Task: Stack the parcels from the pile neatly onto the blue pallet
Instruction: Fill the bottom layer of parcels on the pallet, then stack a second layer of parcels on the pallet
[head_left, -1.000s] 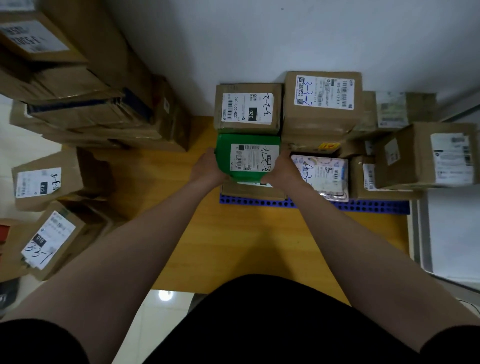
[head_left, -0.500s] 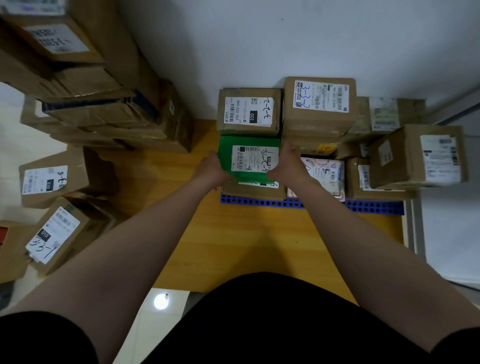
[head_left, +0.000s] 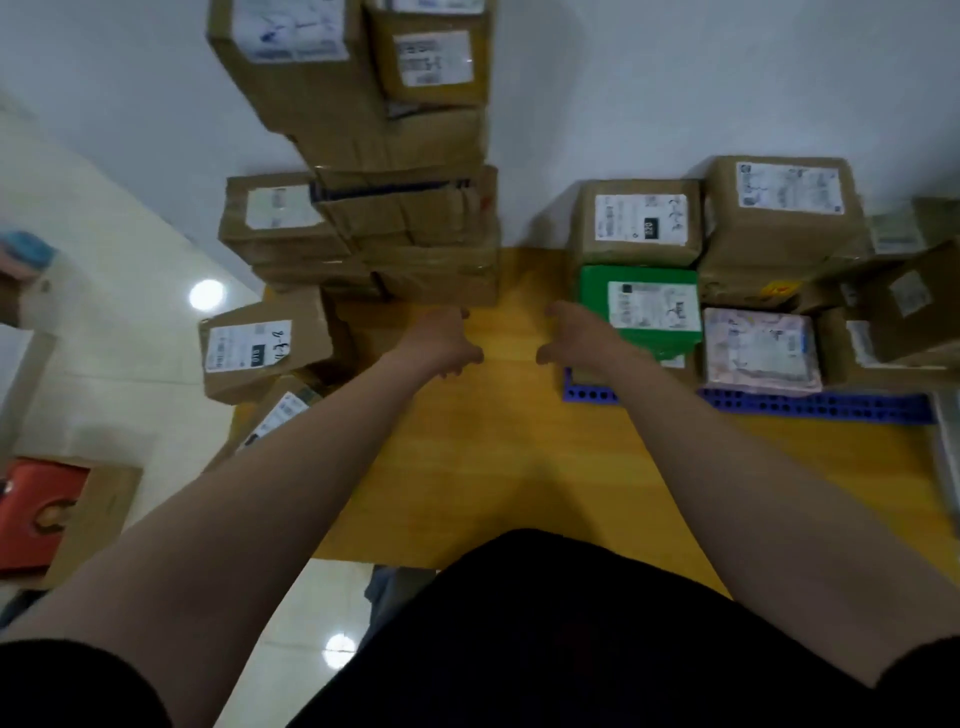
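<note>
Fingers of left hand (head_left: 447, 343) and right hand (head_left: 576, 338) hang slack, holding nothing (free, I'd guess, for another box), pile (head_left: 405, 223) just beyond them, green parcel (head_left: 639, 312) squared on blue pallet (head_left: 810, 405) just behind the right knuckles.

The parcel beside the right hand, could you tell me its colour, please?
The parcel is green with a white label, seen in head view.

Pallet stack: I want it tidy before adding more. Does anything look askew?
At the right end of the pallet, a brown box sits tilted, out of line with its neighbours, though lens distortion may exaggerate it. The green parcel looks flat and square.
</note>
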